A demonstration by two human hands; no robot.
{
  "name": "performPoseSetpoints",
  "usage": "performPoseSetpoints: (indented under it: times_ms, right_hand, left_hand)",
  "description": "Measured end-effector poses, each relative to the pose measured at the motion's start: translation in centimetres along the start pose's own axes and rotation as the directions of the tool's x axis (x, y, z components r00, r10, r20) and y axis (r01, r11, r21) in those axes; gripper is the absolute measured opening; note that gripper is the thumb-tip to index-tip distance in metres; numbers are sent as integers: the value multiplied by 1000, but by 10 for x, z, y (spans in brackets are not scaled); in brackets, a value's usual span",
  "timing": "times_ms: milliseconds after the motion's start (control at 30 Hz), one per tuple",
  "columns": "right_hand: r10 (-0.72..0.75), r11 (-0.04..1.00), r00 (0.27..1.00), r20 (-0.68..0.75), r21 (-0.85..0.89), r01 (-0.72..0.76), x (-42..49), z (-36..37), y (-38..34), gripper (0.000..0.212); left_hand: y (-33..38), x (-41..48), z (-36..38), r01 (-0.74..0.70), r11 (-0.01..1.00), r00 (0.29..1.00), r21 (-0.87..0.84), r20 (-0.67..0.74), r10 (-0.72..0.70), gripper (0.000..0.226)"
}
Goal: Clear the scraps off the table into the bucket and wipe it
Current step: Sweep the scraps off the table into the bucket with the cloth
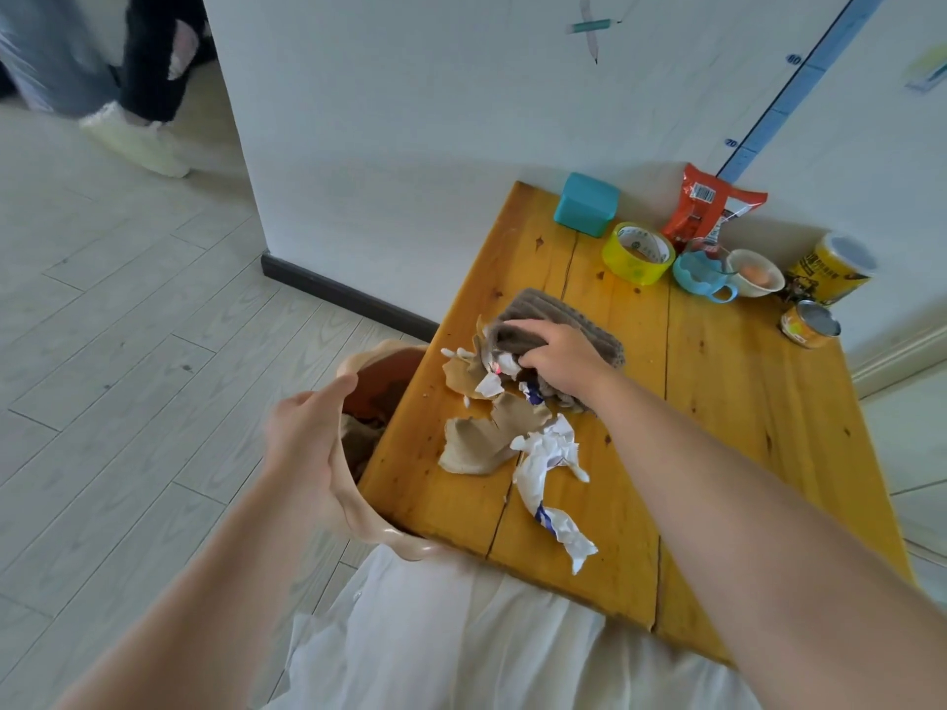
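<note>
— Where are the torn brown and white paper scraps [505, 438] lying?

— Strewn along the yellow wooden surface [717, 427] edge, the long white strip pointing toward the person. A grey ribbed cloth [574, 315] is being pressed by the right hand [558, 358].

— And the beige plastic bucket [374, 509]?

— Its rim is being gripped by the left hand [302, 443], against the surface's edge.

Quick count: two cans [829, 269], one tape roll [638, 253], one teal box [587, 205], one blue cup [699, 276], one white bowl [756, 273], one red snack packet [709, 207], one grey cloth [563, 320], one bucket [358, 499].

- left hand [302, 443] curled over bucket [358, 509] rim, thumb up, forearm bare
- right hand [558, 358] beyond bucket, palm down, fingers bent, arm outstretched
</note>
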State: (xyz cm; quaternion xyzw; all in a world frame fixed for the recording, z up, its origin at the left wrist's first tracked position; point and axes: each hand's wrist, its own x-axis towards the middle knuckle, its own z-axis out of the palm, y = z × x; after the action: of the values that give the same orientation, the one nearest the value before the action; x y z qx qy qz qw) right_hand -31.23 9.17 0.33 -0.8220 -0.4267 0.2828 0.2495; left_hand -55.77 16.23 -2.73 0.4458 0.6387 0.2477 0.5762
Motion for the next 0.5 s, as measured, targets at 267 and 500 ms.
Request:
performPoseSetpoints:
  times_ms: [267, 500]
  right_hand:
    - [-192, 937, 968, 162, -264, 230, -7, 28, -30, 60]
    - [-279, 876, 919, 277, -320, 362, -14, 44, -48, 59]
  left_hand:
    - [-1, 0, -1, 17, 1000, 1000, 15, 9, -17, 31]
    - [0, 0, 2, 77, 997, 997, -32, -4, -77, 30]
